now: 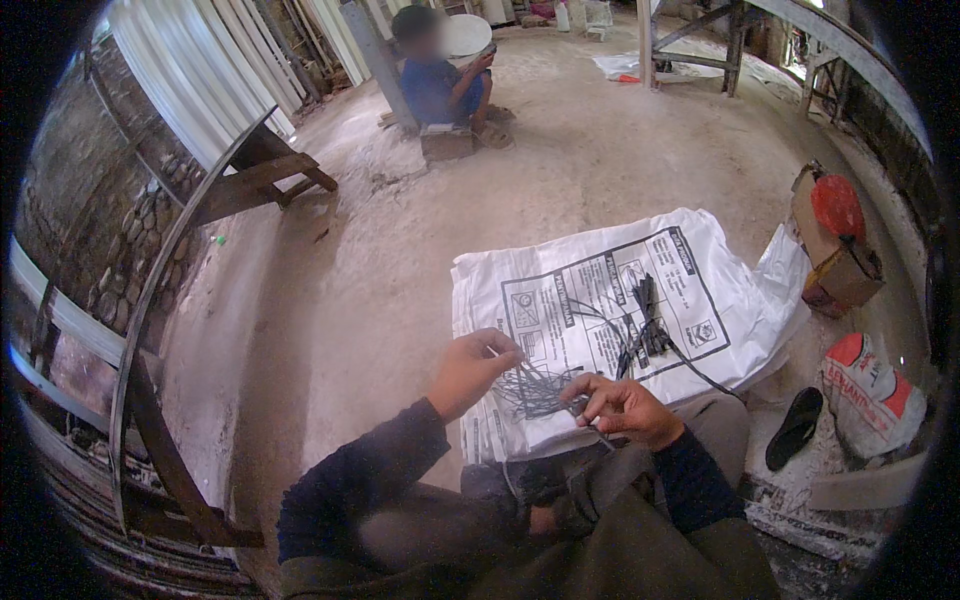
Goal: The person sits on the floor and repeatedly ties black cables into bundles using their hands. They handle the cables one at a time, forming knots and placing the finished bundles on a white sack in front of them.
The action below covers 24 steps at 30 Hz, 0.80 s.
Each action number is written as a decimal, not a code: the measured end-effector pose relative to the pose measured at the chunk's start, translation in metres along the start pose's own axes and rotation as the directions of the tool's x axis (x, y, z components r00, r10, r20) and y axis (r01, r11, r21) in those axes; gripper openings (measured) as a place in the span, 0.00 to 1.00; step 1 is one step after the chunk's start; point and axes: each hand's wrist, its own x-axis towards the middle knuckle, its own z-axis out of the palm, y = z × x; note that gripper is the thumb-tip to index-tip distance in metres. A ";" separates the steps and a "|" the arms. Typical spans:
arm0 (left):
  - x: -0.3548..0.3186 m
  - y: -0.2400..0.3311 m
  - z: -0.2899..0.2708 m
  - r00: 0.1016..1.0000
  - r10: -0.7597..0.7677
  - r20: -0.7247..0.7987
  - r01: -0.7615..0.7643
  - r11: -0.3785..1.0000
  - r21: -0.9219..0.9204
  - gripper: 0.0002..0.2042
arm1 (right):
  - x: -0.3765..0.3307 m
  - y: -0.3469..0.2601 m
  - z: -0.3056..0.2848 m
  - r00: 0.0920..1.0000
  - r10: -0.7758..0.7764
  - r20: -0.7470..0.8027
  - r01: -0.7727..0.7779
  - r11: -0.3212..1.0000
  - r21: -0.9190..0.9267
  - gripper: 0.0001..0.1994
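On one white printed sack (478, 290): one cluster of black cables (655, 340). Over its near part: one tangle of thin grey wire (536, 390) between one left hand (473, 372), closed on strands, and one right hand (628, 410), fingers curled, grip unclear. To the right: one dark slipper (795, 430), one cardboard box (848, 278).

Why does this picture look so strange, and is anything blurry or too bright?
In the head view, the wide lens bows the wooden bench and blackens the corners; the metal sheets look washed bright; the seated person has a blurred head; in that same head view, the left hand and right hand look clearer, but the thin wires merge.
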 end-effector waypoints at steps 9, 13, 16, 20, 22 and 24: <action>0.002 -0.018 0.014 0.914 0.162 0.373 -0.240 0.955 0.173 0.04 | 0.004 0.018 -0.015 0.870 -0.023 -0.493 -0.054 0.989 -0.141 0.10; -0.007 -0.004 0.026 0.741 0.208 0.638 -0.332 0.940 0.079 0.04 | 0.009 0.025 -0.015 0.792 -0.265 -0.551 -0.155 0.785 -0.600 0.09; -0.011 -0.005 0.033 0.595 0.217 0.774 -0.353 0.936 0.009 0.05 | 0.011 0.027 -0.015 0.770 -0.349 -0.534 -0.292 0.552 -0.781 0.11; -0.010 0.000 0.033 0.743 0.143 0.654 -0.285 0.951 0.116 0.07 | 0.013 0.032 -0.023 0.680 -0.542 -0.493 -0.271 0.439 -0.856 0.13; -0.008 0.004 0.030 0.874 0.139 0.465 -0.268 0.937 0.224 0.08 | 0.013 0.031 -0.031 0.673 -0.539 -0.507 -0.233 0.496 -0.836 0.10; 0.000 -0.008 0.021 0.925 0.165 0.341 -0.222 0.966 0.135 0.08 | 0.008 0.032 -0.035 0.694 -0.500 -0.517 -0.214 0.543 -0.812 0.08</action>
